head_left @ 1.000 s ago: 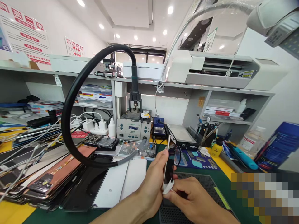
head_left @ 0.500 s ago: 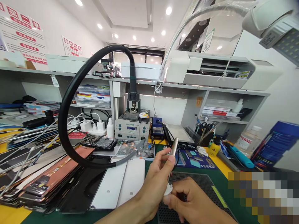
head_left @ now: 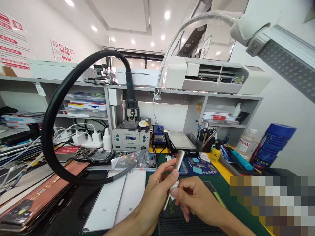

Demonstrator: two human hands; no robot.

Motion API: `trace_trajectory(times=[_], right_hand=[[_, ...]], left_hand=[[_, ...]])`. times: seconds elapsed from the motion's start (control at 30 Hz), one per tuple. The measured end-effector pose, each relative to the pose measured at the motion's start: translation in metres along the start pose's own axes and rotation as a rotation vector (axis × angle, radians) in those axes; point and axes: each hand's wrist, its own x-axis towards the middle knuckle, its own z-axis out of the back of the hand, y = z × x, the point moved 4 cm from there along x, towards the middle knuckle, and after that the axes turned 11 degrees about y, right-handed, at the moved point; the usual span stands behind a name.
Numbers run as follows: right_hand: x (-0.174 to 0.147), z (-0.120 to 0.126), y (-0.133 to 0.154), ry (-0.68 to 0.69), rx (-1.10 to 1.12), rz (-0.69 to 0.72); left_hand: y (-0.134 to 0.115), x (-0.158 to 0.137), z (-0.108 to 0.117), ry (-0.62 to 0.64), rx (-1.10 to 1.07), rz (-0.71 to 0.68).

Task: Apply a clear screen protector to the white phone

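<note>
Head view: left hand (head_left: 159, 188) grips a slim phone (head_left: 180, 158) on edge, slanting between both hands. Right hand (head_left: 197, 198) pinches white tissue (head_left: 175, 186) against it.

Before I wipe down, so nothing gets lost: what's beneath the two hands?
A black perforated mat and a dark, lettered patch show below. The left hand, right hand and held phone cover whatever is directly behind them.

Bench: yellow surface (head_left: 222, 167), overlaid by a green mat (head_left: 220, 183) at lower centre. On the mat: black perforated pad (head_left: 194, 226), bottom centre; two white panels (head_left: 107, 200), lower left of centre; blue printed sheet (head_left: 209, 168), right of centre. Upper shelf (head_left: 197, 94), across mid-frame: long white machine (head_left: 206, 84), right; white box (head_left: 137, 78), centre.
</note>
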Motion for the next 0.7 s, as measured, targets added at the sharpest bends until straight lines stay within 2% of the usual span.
trace_trajectory(times=[0.3,0.53,0.7], right_hand=[[0.002,0.008,0.006,-0.031,0.101,0.055],[0.003,0.022,0.006,-0.084,0.243,0.058],[0.001,0.030,0.012,-0.125,0.379,0.057]], left_hand=[[-0.001,0.000,-0.006,0.042,0.042,-0.017],[0.006,0.004,-0.005,0.049,0.318,-0.006],[0.012,0.006,-0.003,0.085,0.403,-0.057]])
